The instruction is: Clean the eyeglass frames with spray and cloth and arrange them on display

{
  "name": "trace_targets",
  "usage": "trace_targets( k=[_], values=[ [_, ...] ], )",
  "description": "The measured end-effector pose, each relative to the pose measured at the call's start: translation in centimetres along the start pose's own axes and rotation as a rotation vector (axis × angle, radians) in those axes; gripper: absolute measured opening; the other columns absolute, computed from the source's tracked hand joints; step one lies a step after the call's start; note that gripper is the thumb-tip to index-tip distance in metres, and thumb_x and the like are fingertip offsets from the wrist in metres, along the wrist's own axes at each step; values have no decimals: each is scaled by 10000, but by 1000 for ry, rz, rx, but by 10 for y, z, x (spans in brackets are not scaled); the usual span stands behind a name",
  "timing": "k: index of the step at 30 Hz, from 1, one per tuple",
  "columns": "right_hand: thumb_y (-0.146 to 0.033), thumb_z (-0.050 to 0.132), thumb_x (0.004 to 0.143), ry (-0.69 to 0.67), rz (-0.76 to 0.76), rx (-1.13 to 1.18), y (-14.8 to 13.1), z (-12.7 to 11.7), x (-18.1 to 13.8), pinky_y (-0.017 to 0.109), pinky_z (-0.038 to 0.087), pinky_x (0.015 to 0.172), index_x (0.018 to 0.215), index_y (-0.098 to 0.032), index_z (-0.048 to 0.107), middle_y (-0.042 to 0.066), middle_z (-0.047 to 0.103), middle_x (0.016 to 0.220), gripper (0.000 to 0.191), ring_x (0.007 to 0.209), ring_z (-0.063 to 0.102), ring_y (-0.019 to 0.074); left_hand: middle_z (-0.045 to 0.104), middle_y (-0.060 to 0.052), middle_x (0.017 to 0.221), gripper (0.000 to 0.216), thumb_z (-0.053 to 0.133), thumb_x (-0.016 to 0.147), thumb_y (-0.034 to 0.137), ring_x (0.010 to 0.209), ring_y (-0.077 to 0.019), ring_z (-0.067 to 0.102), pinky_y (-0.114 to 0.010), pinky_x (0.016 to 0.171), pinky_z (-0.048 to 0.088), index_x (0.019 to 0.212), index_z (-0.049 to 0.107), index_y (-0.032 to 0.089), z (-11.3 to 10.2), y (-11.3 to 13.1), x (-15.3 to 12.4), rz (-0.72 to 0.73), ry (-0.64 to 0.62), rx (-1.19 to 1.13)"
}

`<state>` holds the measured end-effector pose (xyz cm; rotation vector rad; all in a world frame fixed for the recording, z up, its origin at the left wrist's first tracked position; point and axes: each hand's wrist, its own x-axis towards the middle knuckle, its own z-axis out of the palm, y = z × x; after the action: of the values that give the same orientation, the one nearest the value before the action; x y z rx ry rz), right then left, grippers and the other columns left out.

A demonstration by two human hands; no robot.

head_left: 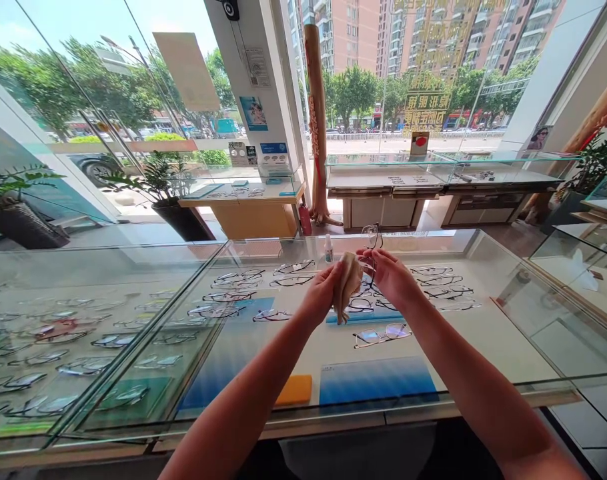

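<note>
My left hand (319,295) is closed on a crumpled beige cloth (349,285), which hangs down over the glass counter. Close beside it, my right hand (394,279) pinches a thin-rimmed pair of eyeglasses (367,265). The cloth and fingers partly cover these glasses, and the cloth's edge is right against them. A thin lens rim (370,233) shows just above my right fingertips; I cannot tell whether it belongs to the same pair. Beyond my hands, a small white spray bottle (328,249) stands upright on the counter.
Beneath my forearms is a glass display counter (503,333) with several eyeglasses (382,335) inside. An orange block (294,391) and a blue sheet (376,381) lie near its front edge. More showcases (383,175) and a wooden post (316,127) stand by the windows.
</note>
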<state>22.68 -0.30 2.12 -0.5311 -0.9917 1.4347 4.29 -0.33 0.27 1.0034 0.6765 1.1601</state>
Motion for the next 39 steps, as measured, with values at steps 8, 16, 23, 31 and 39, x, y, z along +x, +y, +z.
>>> trace_targets(
  k=[8, 16, 23, 31, 39],
  values=[
    [-537, 910, 805, -31, -36, -54, 5, 4, -2, 362, 541, 959, 896, -298, 851, 39, 832, 1080, 262, 1091, 724, 234, 808, -52, 930, 644, 947, 687, 665, 801, -164, 724, -232, 721, 578, 1101, 839, 183, 8, -2, -7, 6, -13, -22],
    [-535, 920, 791, -39, -12, -56, 11, 7, -4, 326, 541, 920, 912, -297, 859, 24, 822, 1034, 273, 1041, 715, 211, 817, -62, 990, 654, 912, 750, 656, 889, -179, 736, -238, 763, 573, 1215, 828, 205, 11, -1, -9, 31, -9, 14],
    [-521, 932, 785, -37, 14, -25, 12, 11, -6, 289, 540, 818, 915, -278, 860, 22, 812, 964, 285, 878, 683, 172, 787, -48, 953, 598, 968, 702, 582, 766, -137, 690, -221, 696, 536, 1119, 814, 181, 8, -1, -9, -11, -48, 27],
    [-506, 937, 784, -39, 54, 19, 10, 13, -7, 299, 542, 783, 903, -263, 843, 25, 821, 1022, 287, 840, 695, 168, 716, -28, 858, 475, 1020, 657, 392, 713, -130, 638, -241, 704, 512, 979, 756, 164, 9, 5, -14, -43, -172, -2],
    [-515, 931, 790, -33, 53, -2, 13, 11, -7, 285, 551, 732, 898, -262, 842, 15, 808, 943, 289, 801, 694, 163, 734, -43, 894, 488, 1007, 682, 414, 729, -146, 644, -250, 701, 489, 1053, 793, 180, 8, 4, -14, -102, -214, -15]
  ],
)
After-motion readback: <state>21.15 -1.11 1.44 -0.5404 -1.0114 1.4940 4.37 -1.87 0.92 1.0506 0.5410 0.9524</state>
